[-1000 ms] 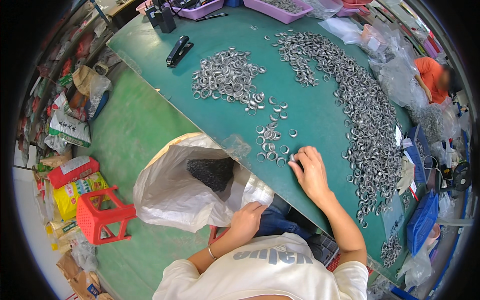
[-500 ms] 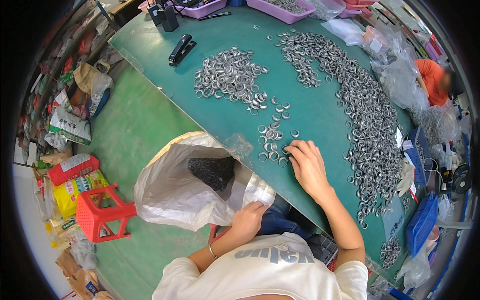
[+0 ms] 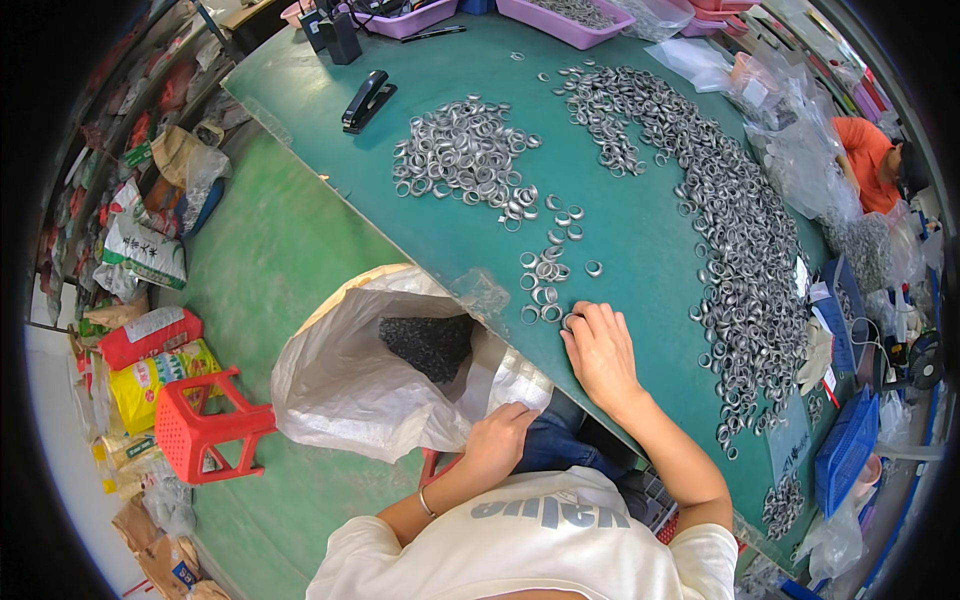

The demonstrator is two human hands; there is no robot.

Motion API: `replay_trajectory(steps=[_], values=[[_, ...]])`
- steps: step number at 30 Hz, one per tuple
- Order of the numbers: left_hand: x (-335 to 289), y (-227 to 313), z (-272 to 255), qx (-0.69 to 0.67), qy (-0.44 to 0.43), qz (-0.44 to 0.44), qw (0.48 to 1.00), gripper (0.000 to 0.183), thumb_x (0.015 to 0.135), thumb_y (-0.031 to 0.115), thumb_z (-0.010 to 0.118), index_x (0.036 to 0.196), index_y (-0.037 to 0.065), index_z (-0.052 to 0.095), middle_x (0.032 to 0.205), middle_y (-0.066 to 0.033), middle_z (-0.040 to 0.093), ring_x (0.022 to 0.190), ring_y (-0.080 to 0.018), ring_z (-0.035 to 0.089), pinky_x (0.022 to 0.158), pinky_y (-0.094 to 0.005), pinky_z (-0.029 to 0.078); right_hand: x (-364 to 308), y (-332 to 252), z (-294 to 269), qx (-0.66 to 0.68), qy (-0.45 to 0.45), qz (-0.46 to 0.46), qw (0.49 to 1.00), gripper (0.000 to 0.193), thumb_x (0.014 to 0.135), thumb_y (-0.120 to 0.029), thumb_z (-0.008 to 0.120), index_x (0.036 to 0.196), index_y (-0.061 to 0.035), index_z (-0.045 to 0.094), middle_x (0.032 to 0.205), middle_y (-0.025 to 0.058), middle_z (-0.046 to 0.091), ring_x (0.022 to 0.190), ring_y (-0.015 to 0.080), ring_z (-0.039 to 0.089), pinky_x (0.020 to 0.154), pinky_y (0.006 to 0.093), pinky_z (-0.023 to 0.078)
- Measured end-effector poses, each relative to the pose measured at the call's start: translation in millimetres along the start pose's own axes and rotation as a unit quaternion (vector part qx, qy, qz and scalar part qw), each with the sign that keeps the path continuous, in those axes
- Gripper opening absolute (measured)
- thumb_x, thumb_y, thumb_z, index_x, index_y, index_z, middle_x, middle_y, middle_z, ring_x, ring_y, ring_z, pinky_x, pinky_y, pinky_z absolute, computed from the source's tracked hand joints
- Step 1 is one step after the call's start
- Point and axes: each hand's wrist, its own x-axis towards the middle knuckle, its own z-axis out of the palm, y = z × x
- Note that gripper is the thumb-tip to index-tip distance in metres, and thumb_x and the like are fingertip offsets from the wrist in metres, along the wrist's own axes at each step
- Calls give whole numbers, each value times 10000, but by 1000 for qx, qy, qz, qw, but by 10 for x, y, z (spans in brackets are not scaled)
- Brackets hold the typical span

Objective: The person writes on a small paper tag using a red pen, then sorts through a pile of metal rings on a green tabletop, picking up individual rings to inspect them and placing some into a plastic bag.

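My left hand (image 3: 498,441) is closed on the rim of a large white woven sack (image 3: 350,410), whose mouth gapes at the table's edge. Dark granular material (image 3: 428,346) lies inside the sack. On the green table, my right hand (image 3: 602,352) has its fingertips bent down and pinched at a grey metal ring (image 3: 569,321), partly hidden by the fingers. Several loose rings (image 3: 545,272) lie just beyond, trailing back to a small pile of rings (image 3: 465,150). A much larger band of rings (image 3: 745,240) curves along the right side.
A black stapler (image 3: 369,101) lies at the far left of the table, near pink trays (image 3: 575,30). A blue basket (image 3: 845,450) stands at the right. A red stool (image 3: 195,430) is on the floor at left. Someone in orange (image 3: 865,160) sits at far right.
My right hand has moved a little toward me and the table's near edge, with its fingertips at a ring. The left hand stays on the sack's rim.
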Motion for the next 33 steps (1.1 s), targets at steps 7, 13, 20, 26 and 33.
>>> replay_trajectory(steps=[7, 13, 20, 26, 33], values=[[-5, 29, -6, 15, 0, -6, 1000, 277, 786, 16, 562, 1039, 35, 673, 917, -81, 625, 872, -275, 629, 721, -375, 541, 5, -308, -187, 266, -49, 68, 960, 154, 786, 1, 668, 913, -1, 581, 1058, 157, 595, 980, 345, 589, 856, 413, 481], [23, 45, -3, 17, 1, 3, 1000, 281, 784, 18, 556, 1039, 35, 673, 930, -83, 625, 879, -271, 624, 718, -378, 541, 154, -444, -62, 248, -12, -20, 968, 174, 800, -24, 679, 958, 1, 612, 1080, 151, 598, 977, 340, 588, 866, 407, 479], [8, 27, 31, 4, -23, -3, 1000, 261, 813, 18, 547, 1042, 26, 671, 927, -92, 620, 867, -281, 619, 720, -385, 537, 341, 508, -7, 8, 63, 60, 996, 146, 790, -7, 664, 930, 1, 622, 1034, 125, 587, 914, 319, 567, 788, 412, 465], [0, 7, 33, 1, -18, -4, 1000, 247, 825, 22, 547, 1039, 26, 672, 931, -91, 619, 870, -283, 619, 723, -387, 536, 352, 407, 71, 262, 50, 172, 948, 165, 799, -49, 687, 943, -1, 623, 1013, 117, 571, 940, 310, 543, 838, 389, 441], [3, 5, 24, 11, -15, -3, 1000, 248, 821, 23, 549, 1035, 30, 673, 939, -86, 623, 874, -281, 621, 722, -382, 538, 456, 404, 183, 109, 39, 36, 993, 171, 776, -47, 714, 926, -2, 645, 956, 114, 576, 914, 306, 544, 808, 392, 455]])
